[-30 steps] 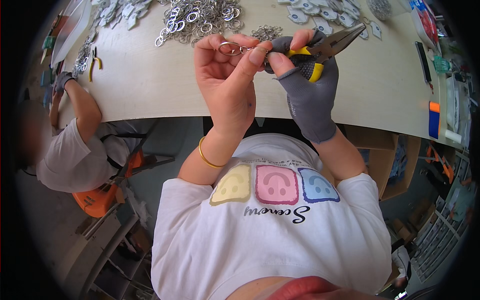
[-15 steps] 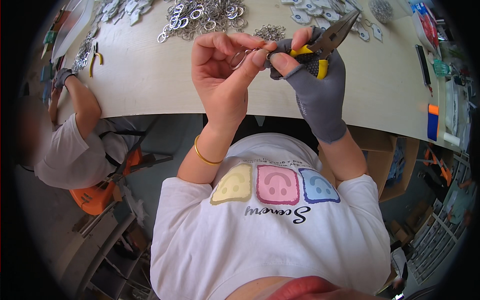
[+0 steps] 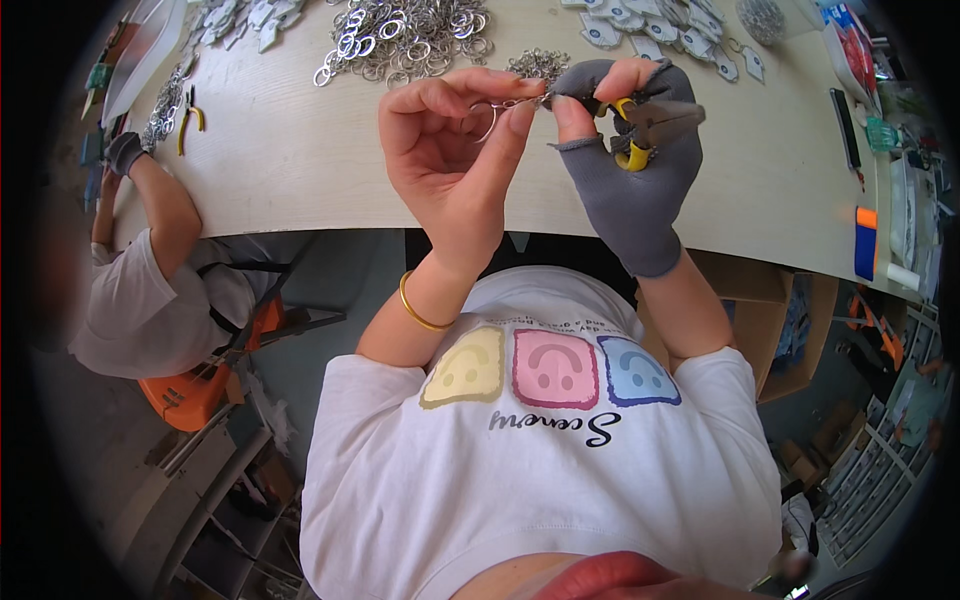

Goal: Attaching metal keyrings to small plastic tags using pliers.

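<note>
My bare left hand (image 3: 440, 170) pinches a silver key ring with a short chain (image 3: 489, 125) between thumb and fingertips; the ring hangs inside the curl of the fingers. Close beside it is my right hand (image 3: 640, 200), in a grey fingerless glove. It keeps yellow-handled pliers (image 3: 668, 122) tucked in the palm, jaws pointing right. The right thumb and forefinger tips are near the chain's end; whether they grip it is too small to tell. Just beyond the fingertips lies a small heap of metal rings (image 3: 540, 64).
A large pile of key rings (image 3: 405, 40) lies at the far middle of the table, with pale tags (image 3: 690, 38) to its right. More pliers (image 3: 188, 125) rest at left, near a co-worker's gloved hand (image 3: 125, 152). A black pen-like tool (image 3: 846, 130) lies at right.
My right hand has turned, swinging the pliers' jaws from pointing up and right to nearly level. The right thumb has moved slightly away from the left fingertips. My left hand has barely shifted.
</note>
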Tool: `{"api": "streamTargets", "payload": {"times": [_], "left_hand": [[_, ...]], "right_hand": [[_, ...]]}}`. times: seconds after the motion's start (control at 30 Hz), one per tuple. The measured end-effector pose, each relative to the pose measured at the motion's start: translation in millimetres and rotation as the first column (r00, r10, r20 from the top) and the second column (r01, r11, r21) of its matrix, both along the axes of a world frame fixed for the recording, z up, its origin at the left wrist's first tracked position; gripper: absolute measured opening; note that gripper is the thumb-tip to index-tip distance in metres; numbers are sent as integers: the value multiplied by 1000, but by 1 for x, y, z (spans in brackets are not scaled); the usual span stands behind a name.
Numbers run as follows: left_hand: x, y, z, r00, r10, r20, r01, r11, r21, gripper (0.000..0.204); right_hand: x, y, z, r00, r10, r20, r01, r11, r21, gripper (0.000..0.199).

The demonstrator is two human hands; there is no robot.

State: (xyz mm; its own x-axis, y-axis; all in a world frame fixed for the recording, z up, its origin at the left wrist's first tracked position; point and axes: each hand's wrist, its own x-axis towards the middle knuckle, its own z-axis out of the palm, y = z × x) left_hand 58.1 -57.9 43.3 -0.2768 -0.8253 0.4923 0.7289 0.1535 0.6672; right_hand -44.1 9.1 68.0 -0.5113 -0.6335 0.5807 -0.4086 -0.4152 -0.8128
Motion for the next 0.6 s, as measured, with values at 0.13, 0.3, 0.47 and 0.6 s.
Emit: {"api": "streamTargets", "payload": {"times": [0.13, 0.3, 0.47, 0.6], "left_hand": [[3, -4, 9, 979, -101, 175, 91, 994, 65, 28], [3, -9, 6, 872, -428, 237, 425, 903, 66, 22], [8, -16, -2, 736, -592, 329, 545, 806, 230, 12], [3, -21, -12, 620, -680, 391, 617, 731, 292, 8]], "right_hand": [[-11, 0, -3, 950, -97, -298, 72, 993, -92, 31], [-29, 10, 4, 844, -15, -536, -8, 999, -40, 35], [-39, 23, -6, 804, 62, -592, -47, 998, 41, 40], [-46, 34, -16, 773, 72, -630, -25, 996, 83, 41]]}}
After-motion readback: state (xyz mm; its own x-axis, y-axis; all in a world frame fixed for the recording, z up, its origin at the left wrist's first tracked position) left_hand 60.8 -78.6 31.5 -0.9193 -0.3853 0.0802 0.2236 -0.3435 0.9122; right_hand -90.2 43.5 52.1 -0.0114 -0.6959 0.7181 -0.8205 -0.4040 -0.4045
